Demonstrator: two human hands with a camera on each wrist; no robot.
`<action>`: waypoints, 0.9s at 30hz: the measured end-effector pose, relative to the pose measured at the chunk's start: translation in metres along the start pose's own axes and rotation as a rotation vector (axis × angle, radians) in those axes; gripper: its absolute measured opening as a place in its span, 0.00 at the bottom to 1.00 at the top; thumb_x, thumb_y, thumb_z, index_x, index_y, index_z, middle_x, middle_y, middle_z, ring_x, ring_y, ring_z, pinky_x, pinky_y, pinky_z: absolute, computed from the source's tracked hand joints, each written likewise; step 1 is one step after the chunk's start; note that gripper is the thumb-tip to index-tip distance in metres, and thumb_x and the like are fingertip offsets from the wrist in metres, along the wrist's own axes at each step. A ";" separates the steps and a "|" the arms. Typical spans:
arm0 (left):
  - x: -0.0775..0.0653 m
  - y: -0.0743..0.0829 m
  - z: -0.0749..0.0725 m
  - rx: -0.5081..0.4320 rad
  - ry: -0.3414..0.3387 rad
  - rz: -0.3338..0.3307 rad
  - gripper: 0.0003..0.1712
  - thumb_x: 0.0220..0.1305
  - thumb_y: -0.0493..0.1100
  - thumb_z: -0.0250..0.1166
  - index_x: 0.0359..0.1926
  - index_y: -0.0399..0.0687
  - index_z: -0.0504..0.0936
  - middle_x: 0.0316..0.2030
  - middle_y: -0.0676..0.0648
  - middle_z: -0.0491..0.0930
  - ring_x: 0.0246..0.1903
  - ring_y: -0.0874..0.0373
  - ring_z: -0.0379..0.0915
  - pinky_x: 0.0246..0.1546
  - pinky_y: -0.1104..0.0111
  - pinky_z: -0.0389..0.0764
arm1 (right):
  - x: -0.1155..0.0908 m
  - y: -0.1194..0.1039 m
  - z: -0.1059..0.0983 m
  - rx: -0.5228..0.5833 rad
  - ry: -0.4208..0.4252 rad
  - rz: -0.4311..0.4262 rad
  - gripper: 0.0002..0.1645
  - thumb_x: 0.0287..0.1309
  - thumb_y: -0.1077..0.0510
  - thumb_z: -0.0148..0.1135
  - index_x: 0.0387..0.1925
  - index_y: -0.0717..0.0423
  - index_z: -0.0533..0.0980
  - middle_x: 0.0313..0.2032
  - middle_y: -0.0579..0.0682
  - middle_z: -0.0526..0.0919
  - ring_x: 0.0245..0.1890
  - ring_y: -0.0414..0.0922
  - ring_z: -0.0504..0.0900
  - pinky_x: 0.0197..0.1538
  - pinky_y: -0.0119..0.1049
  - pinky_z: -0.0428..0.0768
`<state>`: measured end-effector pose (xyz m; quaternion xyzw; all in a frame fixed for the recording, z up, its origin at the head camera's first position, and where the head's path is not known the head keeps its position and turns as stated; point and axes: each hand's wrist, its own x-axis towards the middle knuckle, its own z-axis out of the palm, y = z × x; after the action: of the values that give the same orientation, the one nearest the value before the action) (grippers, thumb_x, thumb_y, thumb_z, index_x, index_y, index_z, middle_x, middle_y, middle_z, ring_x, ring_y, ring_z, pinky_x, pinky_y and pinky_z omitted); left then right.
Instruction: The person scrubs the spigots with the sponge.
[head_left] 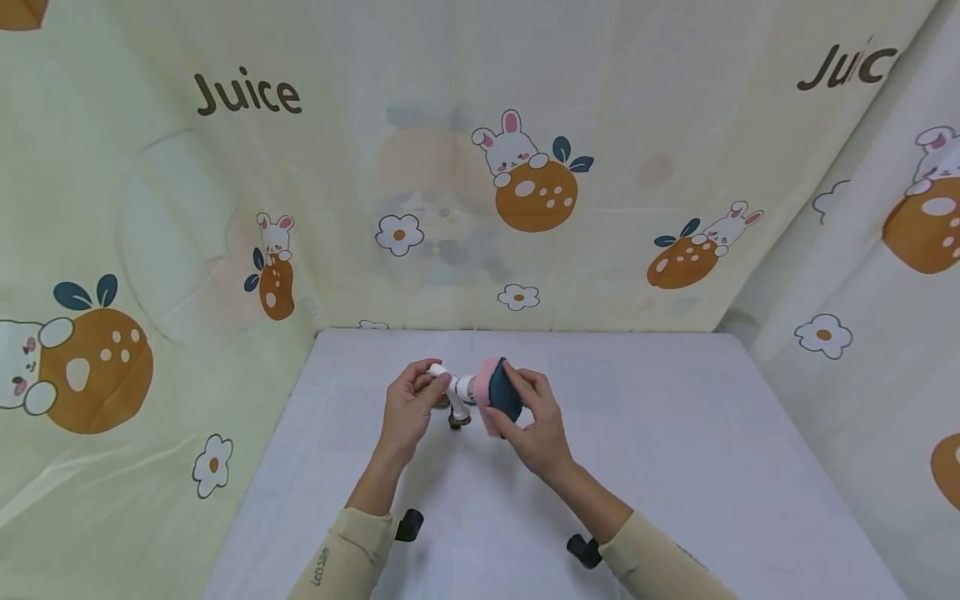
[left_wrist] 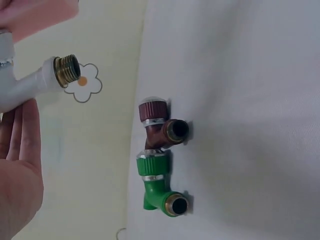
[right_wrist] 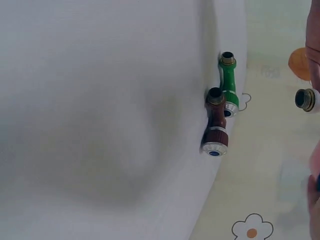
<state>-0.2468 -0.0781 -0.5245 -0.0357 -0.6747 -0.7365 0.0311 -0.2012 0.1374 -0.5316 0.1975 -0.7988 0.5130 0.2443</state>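
Above the white table (head_left: pixel 675 450), both hands hold things in the air. My left hand (head_left: pixel 408 404) pinches one end of a white plastic tap (head_left: pixel 459 392); its brass-threaded spout (left_wrist: pixel 67 70) points away from the palm (left_wrist: pixel 20 175). My right hand (head_left: pixel 536 421) grips a pink and dark-blue sponge (head_left: pixel 498 390) and presses it against the tap's other end. A brown tap (left_wrist: pixel 160 127) and a green tap (left_wrist: pixel 157 185) lie side by side on the table near its edge, also in the right wrist view as brown tap (right_wrist: pixel 216 125) and green tap (right_wrist: pixel 229 82). The head view does not show them.
A printed cloth with bunnies, oranges and flowers (head_left: pixel 536 175) hangs close behind and on both sides of the table. Black wrist mounts (head_left: pixel 408 523) sit on both beige sleeves. The table's far edge (right_wrist: pixel 220 165) runs just past the two lying taps.
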 end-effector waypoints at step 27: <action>-0.006 0.008 0.008 0.203 -0.121 0.104 0.16 0.73 0.43 0.67 0.59 0.48 0.86 0.43 0.41 0.88 0.39 0.46 0.78 0.40 0.67 0.80 | -0.002 -0.007 0.006 0.049 0.015 0.047 0.40 0.63 0.60 0.72 0.75 0.50 0.69 0.60 0.55 0.76 0.55 0.47 0.80 0.49 0.35 0.88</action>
<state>-0.2395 -0.0710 -0.5161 -0.1117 -0.7435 -0.6585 0.0318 -0.1966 0.1289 -0.5301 0.1807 -0.7885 0.5396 0.2332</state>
